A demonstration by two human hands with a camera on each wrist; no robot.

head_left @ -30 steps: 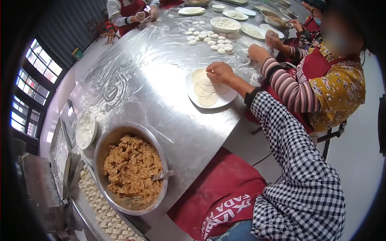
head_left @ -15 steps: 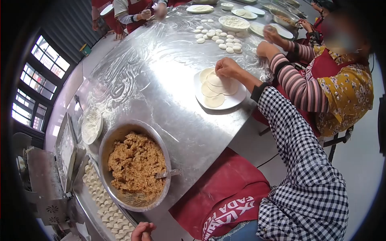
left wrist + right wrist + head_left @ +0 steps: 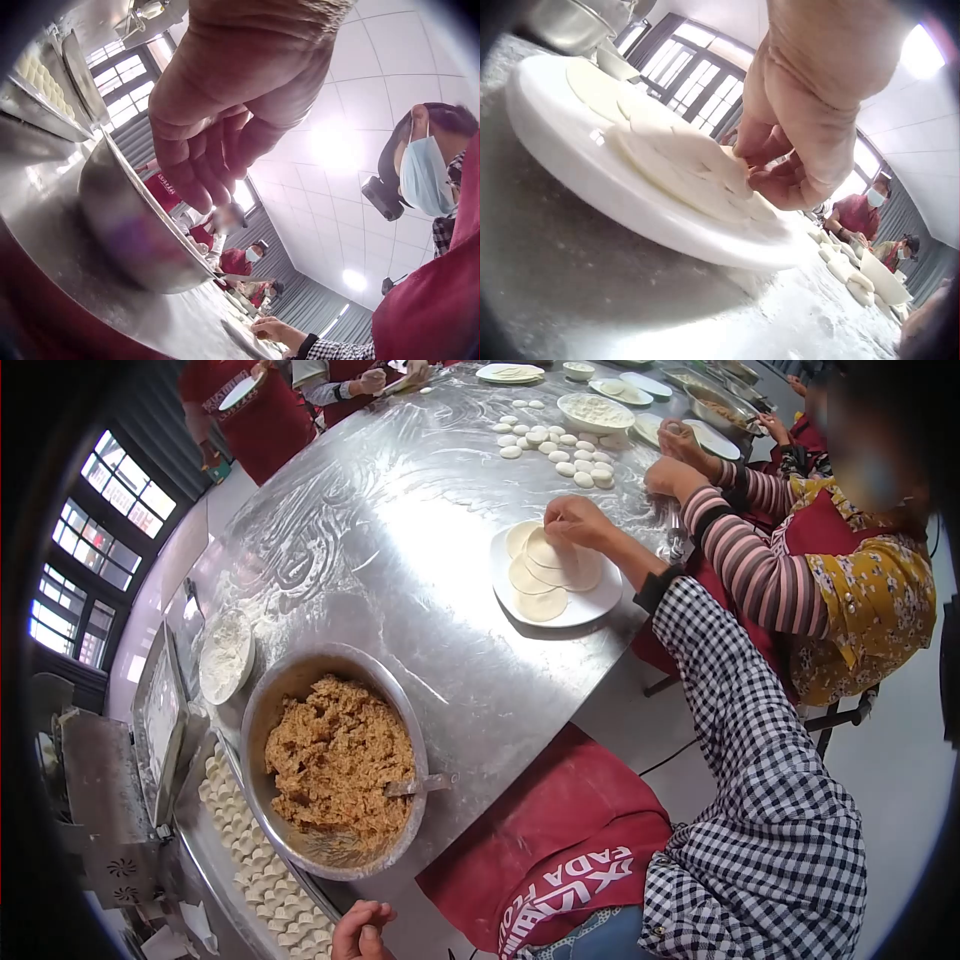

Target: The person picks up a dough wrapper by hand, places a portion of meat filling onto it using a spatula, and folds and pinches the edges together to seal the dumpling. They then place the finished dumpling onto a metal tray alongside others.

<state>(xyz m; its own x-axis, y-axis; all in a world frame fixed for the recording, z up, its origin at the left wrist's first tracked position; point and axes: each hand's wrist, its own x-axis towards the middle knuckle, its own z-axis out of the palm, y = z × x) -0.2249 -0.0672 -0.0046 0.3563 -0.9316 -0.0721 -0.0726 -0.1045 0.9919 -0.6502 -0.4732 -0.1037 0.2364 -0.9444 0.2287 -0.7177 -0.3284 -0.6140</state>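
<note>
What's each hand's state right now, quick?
Left hand: open, fingers loosely curled, holding nothing.
Right hand: closed, pinching a wrapper at its edge.

Wrappers [image 3: 540,603]: thin, pale, round, overlapping on white plate [image 3: 597,603] near bench [image 3: 450,690] edge. Topmost one pinched at edge by right grip [image 3: 578,523]. Bowl [image 3: 259,730] near left grip [image 3: 362,932]: round, metal, upright, holding coarse brown filling [image 3: 335,760]; flat metal handle [image 3: 422,785] leans across rim. Dumplings [image 3: 270,880]: pale, packed in rows beside bowl.
</note>
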